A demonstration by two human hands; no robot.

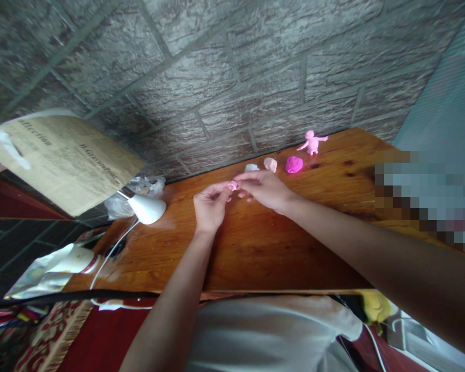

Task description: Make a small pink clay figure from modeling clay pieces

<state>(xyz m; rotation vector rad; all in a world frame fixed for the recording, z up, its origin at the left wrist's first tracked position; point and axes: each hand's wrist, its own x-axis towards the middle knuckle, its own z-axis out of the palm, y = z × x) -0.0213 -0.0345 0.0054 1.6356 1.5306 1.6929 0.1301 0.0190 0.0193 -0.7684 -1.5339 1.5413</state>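
Between the fingertips of both hands, above the wooden table, is a small piece of pink modelling clay [232, 185]. My left hand [211, 206] pinches it from the left, and my right hand [264, 188] pinches it from the right. Its exact shape is partly hidden by the fingers. Just behind my right hand lie a white lump of clay [251, 168], a pale pink lump [270, 165] and a bright magenta lump [294, 165]. Farther right, a small pink clay figure [312, 143] stands upright with its arms spread.
A white lamp [147, 208] with a cord and a clear plastic bag [118, 205] are at the table's left end. A paper cup [75, 259] lies on its side there. The stone-patterned wall [217, 77] borders the wooden table [256, 248] at the back.
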